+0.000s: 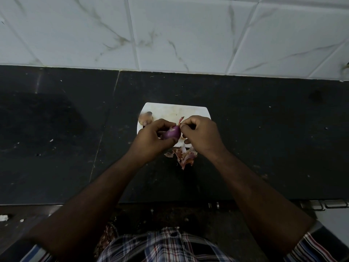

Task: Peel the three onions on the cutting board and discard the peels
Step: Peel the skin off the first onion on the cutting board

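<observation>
1. Bench (264,138): dark stone surface, speckled with small pale flecks; backed by a wall of white marbled tiles (179,35).
2. Cutting board (188,110): white, rectangular with rounded corners, lying flat on the bench near its middle; near half hidden by the hands.
3. Peeled onion (171,133): purple, glossy, mostly bare of skin; held above the board between both hands.
4. Left hand (151,140): fingers curled round the peeled onion, gripping it from the left and below.
5. Right hand (200,135): fingertips closed in a pinch on a strip of peel (181,121) that rises from the onion's right end.
6. Unpeeled onion (145,118): pale brown-pink dry skin, resting on the board's left edge, just beyond the left hand.
7. Pile of peels (186,156): loose pink and tan skins heaped on the bench, touching the board's near edge, below the right hand.
8. Third onion: not identifiable; a pale shape shows between the hands, too hidden to tell.
9. Person: bare forearms, plaid shirt (166,244) at the lower edge.
</observation>
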{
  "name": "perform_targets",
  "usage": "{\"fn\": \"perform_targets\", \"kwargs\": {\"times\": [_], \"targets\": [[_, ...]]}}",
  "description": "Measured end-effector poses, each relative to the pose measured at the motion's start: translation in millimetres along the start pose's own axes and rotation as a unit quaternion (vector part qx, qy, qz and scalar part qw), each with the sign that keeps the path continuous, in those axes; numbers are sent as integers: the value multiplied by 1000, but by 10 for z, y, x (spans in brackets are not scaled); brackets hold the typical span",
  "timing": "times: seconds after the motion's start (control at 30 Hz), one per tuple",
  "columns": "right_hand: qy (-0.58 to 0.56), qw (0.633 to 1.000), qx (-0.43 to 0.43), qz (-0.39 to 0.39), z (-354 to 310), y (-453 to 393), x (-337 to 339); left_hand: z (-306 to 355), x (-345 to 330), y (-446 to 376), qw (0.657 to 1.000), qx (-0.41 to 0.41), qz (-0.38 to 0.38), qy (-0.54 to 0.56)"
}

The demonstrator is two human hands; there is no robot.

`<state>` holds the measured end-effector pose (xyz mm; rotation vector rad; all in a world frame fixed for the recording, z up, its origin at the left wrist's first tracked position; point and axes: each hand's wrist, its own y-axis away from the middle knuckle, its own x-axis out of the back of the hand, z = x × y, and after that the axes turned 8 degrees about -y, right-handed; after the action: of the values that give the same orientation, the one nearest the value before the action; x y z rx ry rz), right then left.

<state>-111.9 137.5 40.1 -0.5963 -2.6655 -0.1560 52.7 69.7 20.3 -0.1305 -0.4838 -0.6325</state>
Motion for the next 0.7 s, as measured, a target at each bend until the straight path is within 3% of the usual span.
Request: {"fn": "perform_targets", "kwargs": {"times": [0.17, 0.3, 0.4, 0.53, 0.6, 0.7], "targets": [[48, 998, 47, 6, -5, 1, -25, 62, -23, 24, 998, -30, 14, -48], [46, 998, 41, -19, -13, -26, 9, 84, -8, 27, 1000, -22, 4, -11], [-43, 998, -8, -38, 18, -35, 53, 96, 19, 32, 997, 2, -28, 67], [-193, 980, -47, 10, -5, -21, 88, 84, 32, 7, 996, 21, -32, 78], [-166, 986, -23, 26, -4, -15, 63, 75, 12, 7, 997, 31, -28, 71], [-32, 996, 42, 70, -10, 22, -4, 92, -35, 13, 998, 34, -21, 47]]}}
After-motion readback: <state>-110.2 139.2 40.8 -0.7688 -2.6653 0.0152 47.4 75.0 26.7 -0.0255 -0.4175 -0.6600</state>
